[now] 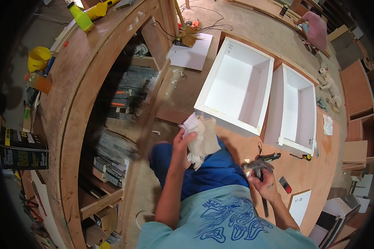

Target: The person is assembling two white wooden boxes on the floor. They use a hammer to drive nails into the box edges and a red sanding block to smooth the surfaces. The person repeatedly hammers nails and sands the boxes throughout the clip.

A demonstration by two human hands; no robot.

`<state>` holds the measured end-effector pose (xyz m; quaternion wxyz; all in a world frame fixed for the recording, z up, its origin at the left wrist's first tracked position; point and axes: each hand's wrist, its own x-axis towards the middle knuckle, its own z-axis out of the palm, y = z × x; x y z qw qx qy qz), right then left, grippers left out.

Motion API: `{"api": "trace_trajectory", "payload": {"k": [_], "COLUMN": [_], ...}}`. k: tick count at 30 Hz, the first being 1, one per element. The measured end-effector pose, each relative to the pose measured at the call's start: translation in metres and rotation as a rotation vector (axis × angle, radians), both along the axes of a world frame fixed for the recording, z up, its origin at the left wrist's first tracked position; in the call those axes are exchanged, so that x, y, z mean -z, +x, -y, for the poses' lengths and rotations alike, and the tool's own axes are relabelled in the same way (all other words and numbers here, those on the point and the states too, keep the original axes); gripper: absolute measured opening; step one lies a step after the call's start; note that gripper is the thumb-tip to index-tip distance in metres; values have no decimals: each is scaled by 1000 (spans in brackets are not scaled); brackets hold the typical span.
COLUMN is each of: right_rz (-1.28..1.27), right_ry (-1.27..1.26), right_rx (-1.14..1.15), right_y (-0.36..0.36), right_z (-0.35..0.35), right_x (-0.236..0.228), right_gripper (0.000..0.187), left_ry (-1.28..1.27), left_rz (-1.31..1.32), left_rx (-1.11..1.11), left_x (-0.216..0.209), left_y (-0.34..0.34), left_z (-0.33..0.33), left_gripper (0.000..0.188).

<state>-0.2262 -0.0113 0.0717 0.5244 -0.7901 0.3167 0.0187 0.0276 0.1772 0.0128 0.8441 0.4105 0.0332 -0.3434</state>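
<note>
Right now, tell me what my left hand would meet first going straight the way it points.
Beyond the cloth in your left hand, probably the near left corner of the larger white drawer; depth is unclear, so it might pass over.

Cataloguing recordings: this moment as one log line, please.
left hand: holds pale cloth | right hand: holds dark tool | ahead: two white boxes

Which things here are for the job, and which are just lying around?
Probably for the job:
pale cloth bundle, in the left hand
hammer, in the right hand
two white boxes

Seemingly just lying around:
yellow bucket
broom
yellow-green bottle
</note>
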Motion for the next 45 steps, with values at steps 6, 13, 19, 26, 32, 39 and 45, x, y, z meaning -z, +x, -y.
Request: {"api": "trace_trajectory", "payload": {"k": [6,13,19,26,32,39,45], "right_rz": [262,273,284,78,295,412,537], "right_ry": [75,13,425,204,-116,-480,-537], "right_rx": [37,3,275,217,-116,-354,-330], "right_y": [104,133,144,183,203,241,250], "right_z": [-4,-3,-3,10,19,9,0], "right_x": [-50,-29,-27,-28,4,-5,-9], "right_gripper": [27,23,24,23,29,16,12], "left_ry": [182,218,171,135,599,744,734], "left_rz": [213,209,233,152,492,558,547], "left_rx": [421,212,183,49,-97,-185,-184], "left_x": [-39,-45,-19,-20,38,32,41], "left_y": [-33,-37,-45,-3,64,62,64], "left_z": [1,2,5,29,50,59,57], "left_gripper": [55,45,58,38,29,30,28]}}
